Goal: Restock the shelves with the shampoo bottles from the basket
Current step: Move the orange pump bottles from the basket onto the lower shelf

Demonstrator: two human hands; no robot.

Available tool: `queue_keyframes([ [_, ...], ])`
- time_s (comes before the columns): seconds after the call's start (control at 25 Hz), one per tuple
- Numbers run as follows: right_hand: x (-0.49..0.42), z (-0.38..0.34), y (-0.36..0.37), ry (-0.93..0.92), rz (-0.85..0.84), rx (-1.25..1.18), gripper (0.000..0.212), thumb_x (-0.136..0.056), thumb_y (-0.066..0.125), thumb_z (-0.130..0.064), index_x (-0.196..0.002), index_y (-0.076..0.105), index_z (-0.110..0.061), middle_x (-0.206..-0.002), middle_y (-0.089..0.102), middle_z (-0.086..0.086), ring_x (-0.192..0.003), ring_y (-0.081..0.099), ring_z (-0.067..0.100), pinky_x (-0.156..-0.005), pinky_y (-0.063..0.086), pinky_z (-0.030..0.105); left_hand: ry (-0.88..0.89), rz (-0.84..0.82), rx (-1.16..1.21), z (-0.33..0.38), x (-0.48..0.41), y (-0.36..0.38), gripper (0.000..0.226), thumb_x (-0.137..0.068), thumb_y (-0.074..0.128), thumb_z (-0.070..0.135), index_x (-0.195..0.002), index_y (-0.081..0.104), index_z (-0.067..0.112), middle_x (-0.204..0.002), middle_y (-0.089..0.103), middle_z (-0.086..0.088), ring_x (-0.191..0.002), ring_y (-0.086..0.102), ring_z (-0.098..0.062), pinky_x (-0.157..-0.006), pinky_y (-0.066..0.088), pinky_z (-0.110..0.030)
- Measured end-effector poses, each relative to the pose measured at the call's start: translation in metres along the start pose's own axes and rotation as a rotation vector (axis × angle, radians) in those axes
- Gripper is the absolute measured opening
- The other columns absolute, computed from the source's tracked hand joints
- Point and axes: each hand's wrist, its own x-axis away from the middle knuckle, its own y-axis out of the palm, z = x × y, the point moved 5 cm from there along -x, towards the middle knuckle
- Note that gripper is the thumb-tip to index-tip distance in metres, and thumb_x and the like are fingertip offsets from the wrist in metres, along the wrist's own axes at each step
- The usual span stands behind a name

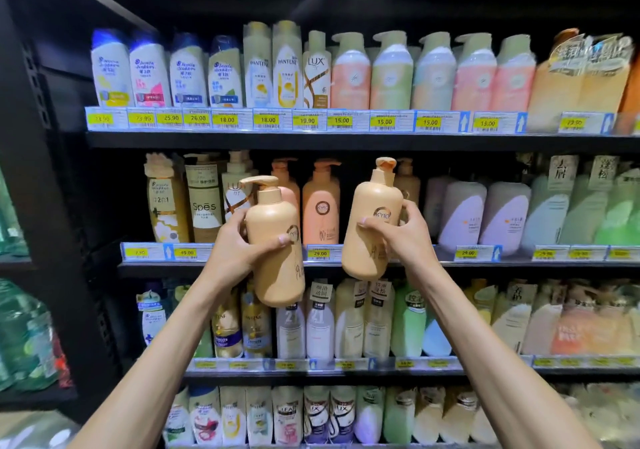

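I judged the task unfinished: my left hand (pixel 239 240) grasped the left bottle (pixel 277 251) at 7 o'clock from the picture centre and my right hand (pixel 403 237) grasped the right bottle (pixel 370 226) at 4 o'clock, both raised in front of the second shelf (pixel 519 265) and not yet set on it. I counted two tan bottles in hand and four stocked shelves. The basket was not visible, so I could not tell what remained.

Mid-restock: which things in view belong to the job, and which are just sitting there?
Job: left hand gripping left tan pump bottle; right hand gripping right tan pump bottle; second shelf.
Just there: Head & Shoulders bottles, Pantene bottles, Spes bottle, green jugs.
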Motion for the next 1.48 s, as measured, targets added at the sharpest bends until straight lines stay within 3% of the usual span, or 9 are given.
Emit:
queue_keyframes([
  [0.16, -0.019, 0.011, 0.000, 0.064, 0.042, -0.111, 0.076, -0.039, 0.087, -0.046, -0.104, 0.053, -0.025, -0.099, 0.067, -0.005, -0.078, 0.067, 0.002, -0.055, 0.049, 0.018, 0.007, -0.019, -0.017, -0.006, -0.005, 0.003, 0.053, -0.068, 0.090, 0.030, -0.107, 0.056, 0.046, -0.096, 0.069, 0.032, -0.088, 0.067, 0.009, -0.062, 0.054, -0.011],
  [0.28, -0.030, 0.024, 0.003, 0.116, 0.082, -0.209, 0.077, -0.050, 0.087, -0.038, -0.114, 0.053, -0.013, -0.103, 0.069, 0.002, -0.085, 0.069, 0.012, -0.054, 0.050, 0.021, 0.009, -0.025, -0.015, -0.008, -0.007, 0.004, 0.058, -0.065, 0.093, 0.035, -0.108, 0.056, 0.046, -0.097, 0.068, 0.033, -0.089, 0.066, 0.009, -0.063, 0.054, -0.011],
  [0.48, -0.049, 0.038, 0.009, 0.155, 0.104, -0.383, 0.031, -0.076, 0.083, -0.023, -0.098, 0.064, -0.014, -0.098, 0.073, 0.007, -0.073, 0.073, 0.008, -0.052, 0.053, 0.022, -0.007, 0.015, -0.008, -0.011, -0.014, 0.000, 0.067, -0.053, 0.088, 0.052, -0.112, 0.058, 0.041, -0.100, 0.070, 0.024, -0.090, 0.067, 0.006, -0.063, 0.055, -0.014],
  [0.68, -0.066, 0.041, 0.009, 0.114, 0.159, -0.422, 0.047, -0.072, 0.086, -0.019, -0.113, 0.062, -0.016, -0.114, 0.072, 0.010, -0.104, 0.070, 0.022, -0.090, 0.057, 0.042, -0.021, 0.024, -0.036, -0.017, -0.021, -0.004, 0.075, -0.052, 0.088, 0.053, -0.119, 0.057, 0.038, -0.110, 0.068, 0.009, -0.091, 0.067, 0.006, -0.063, 0.056, -0.016],
  [0.76, -0.073, 0.044, 0.006, 0.095, 0.160, -0.368, 0.047, -0.070, 0.087, -0.020, -0.111, 0.064, -0.016, -0.112, 0.072, 0.009, -0.106, 0.069, 0.025, -0.096, 0.055, 0.047, -0.022, 0.028, -0.047, -0.020, -0.024, -0.005, 0.082, -0.052, 0.088, 0.053, -0.124, 0.057, 0.030, -0.113, 0.068, 0.007, -0.092, 0.067, 0.004, -0.065, 0.056, -0.017],
  [0.92, -0.084, 0.045, -0.002, 0.067, 0.147, -0.185, 0.061, -0.062, 0.090, -0.029, -0.113, 0.060, -0.012, -0.110, 0.071, 0.006, -0.098, 0.069, 0.018, -0.089, 0.057, 0.041, -0.015, 0.023, -0.065, -0.020, -0.027, -0.004, 0.082, -0.053, 0.088, 0.053, -0.125, 0.057, 0.029, -0.114, 0.066, 0.008, -0.092, 0.066, 0.006, -0.066, 0.055, -0.014],
  [1.12, -0.093, 0.039, -0.006, -0.003, 0.062, 0.106, 0.073, -0.051, 0.093, -0.044, -0.105, 0.052, -0.016, -0.102, 0.065, -0.003, -0.087, 0.065, 0.009, -0.065, 0.053, 0.028, -0.001, -0.009, -0.063, -0.019, -0.028, 0.002, 0.075, -0.054, 0.089, 0.051, -0.120, 0.059, 0.030, -0.109, 0.070, 0.008, -0.093, 0.067, 0.002, -0.067, 0.055, -0.016],
  [1.32, -0.099, 0.044, -0.001, 0.022, -0.050, 0.286, 0.066, -0.051, 0.093, -0.048, -0.092, 0.055, -0.013, -0.090, 0.067, 0.000, -0.077, 0.065, 0.010, -0.062, 0.056, 0.032, 0.010, -0.025, -0.053, -0.021, -0.027, 0.005, 0.068, -0.057, 0.088, 0.050, -0.116, 0.058, 0.035, -0.104, 0.069, 0.024, -0.094, 0.067, 0.003, -0.067, 0.054, -0.014],
  [1.48, -0.100, 0.053, 0.001, 0.034, -0.081, 0.291, 0.075, -0.051, 0.092, -0.051, -0.102, 0.054, -0.010, -0.093, 0.066, 0.001, -0.081, 0.065, 0.011, -0.058, 0.050, 0.027, -0.004, -0.049, -0.072, -0.027, -0.031, 0.007, 0.071, -0.062, 0.091, 0.044, -0.123, 0.058, 0.027, -0.106, 0.069, 0.018, -0.096, 0.066, 0.002, -0.068, 0.054, -0.014],
])
